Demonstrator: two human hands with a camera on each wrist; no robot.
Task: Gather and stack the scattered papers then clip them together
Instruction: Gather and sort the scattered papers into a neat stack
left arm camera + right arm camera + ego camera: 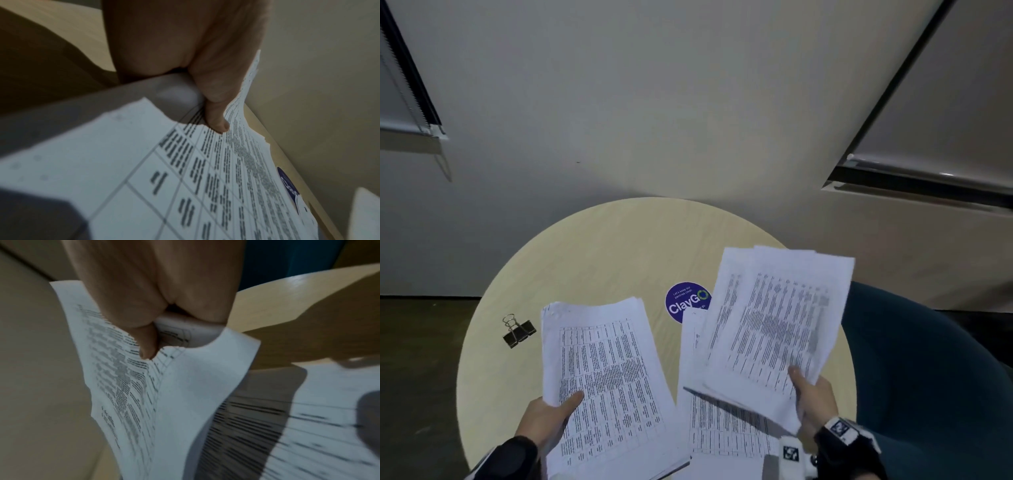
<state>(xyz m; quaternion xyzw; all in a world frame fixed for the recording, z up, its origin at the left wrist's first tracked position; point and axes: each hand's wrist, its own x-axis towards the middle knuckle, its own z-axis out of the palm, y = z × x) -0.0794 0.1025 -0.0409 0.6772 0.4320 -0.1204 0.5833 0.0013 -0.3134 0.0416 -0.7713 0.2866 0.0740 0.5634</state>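
My left hand [551,416] pinches a pile of printed sheets [602,377] at its near left edge, thumb on top [216,116]; the pile [205,178] lies low over the round table. Raised above the table's right side, a second, fanned bundle of papers [780,322] is held by my right hand [813,397] at its near corner, thumb on top [147,344]. The bundle [164,394] bends in that grip. Under it more sheets [726,431] lie flat on the table [308,426]. A black binder clip [518,331] lies on the table left of the left pile.
The round pale wooden table [602,260] stands against a white wall. A purple round sticker [686,301] sits near its centre. A dark teal chair [928,377] is at the right. Dark floor [417,377] shows left of the table.
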